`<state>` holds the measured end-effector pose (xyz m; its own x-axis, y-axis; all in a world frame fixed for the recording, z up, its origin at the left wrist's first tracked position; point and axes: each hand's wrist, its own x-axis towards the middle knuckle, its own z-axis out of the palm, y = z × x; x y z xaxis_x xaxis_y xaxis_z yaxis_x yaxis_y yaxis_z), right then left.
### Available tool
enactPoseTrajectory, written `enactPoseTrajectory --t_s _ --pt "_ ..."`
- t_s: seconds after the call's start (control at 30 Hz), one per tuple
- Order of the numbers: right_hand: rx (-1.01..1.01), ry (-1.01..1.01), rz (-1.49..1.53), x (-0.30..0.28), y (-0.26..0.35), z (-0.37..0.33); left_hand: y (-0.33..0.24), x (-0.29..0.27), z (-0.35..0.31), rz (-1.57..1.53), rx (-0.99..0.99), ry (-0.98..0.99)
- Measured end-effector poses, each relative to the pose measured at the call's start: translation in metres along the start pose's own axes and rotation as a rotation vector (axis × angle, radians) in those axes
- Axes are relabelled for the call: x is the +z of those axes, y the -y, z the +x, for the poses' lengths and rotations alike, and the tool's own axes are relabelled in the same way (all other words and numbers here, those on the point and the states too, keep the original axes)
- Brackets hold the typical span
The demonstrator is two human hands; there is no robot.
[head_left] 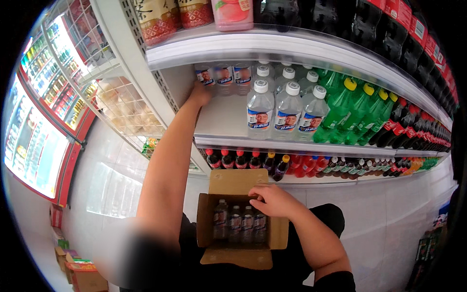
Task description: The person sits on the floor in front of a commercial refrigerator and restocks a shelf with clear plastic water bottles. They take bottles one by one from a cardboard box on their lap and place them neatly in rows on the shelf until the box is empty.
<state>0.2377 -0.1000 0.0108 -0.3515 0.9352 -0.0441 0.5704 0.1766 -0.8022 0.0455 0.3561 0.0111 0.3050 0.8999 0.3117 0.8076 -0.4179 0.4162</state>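
My left hand (pixel 200 94) reaches deep into the left end of the middle shelf, its fingers around the lower part of a clear plastic bottle (pixel 205 75) with a blue and red label. Two matching bottles stand just right of it, one of them a clear bottle (pixel 224 78). An open cardboard box (pixel 205 219) rests at my lap with several similar bottles (pixel 235 223) upright inside. At the box's far right corner, my right hand (pixel 273 200) has its fingers curled over the rim; the fingertips are partly hidden.
Several clear bottles with white caps (pixel 260 109) occupy the shelf's middle, followed by green bottles (pixel 348 109) and dark cola bottles. The shelf above (pixel 292 46) overhangs my left hand. A wire rack (pixel 127 100) and lit drink coolers (pixel 36 141) stand left.
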Motion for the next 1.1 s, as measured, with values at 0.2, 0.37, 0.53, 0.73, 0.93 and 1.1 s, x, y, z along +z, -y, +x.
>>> enactPoseTrajectory --t_s 0.2,0.37,0.53,0.73,0.93,1.1 --pt "0.048 0.097 -0.106 0.010 -0.019 0.001 -0.068 0.022 -0.018 0.741 0.196 0.442" --pt "0.027 0.184 -0.147 0.020 -0.014 0.013 -0.034 0.016 -0.063 0.021 0.019 0.105" --pt "0.092 0.241 -0.226 0.033 -0.024 0.010 -0.083 -0.044 -0.165 -0.295 0.381 -0.041" --pt "0.118 0.411 -0.275 0.070 -0.046 0.005 -0.111 -0.084 -0.319 -0.436 0.575 0.336" --pt "0.260 0.650 -0.468 0.116 -0.033 0.020 -0.073 -0.061 -0.356 -0.060 0.273 0.839" --pt "0.367 0.956 -0.550 0.175 -0.093 0.044 -0.052 -0.049 -0.351 0.281 0.350 0.991"
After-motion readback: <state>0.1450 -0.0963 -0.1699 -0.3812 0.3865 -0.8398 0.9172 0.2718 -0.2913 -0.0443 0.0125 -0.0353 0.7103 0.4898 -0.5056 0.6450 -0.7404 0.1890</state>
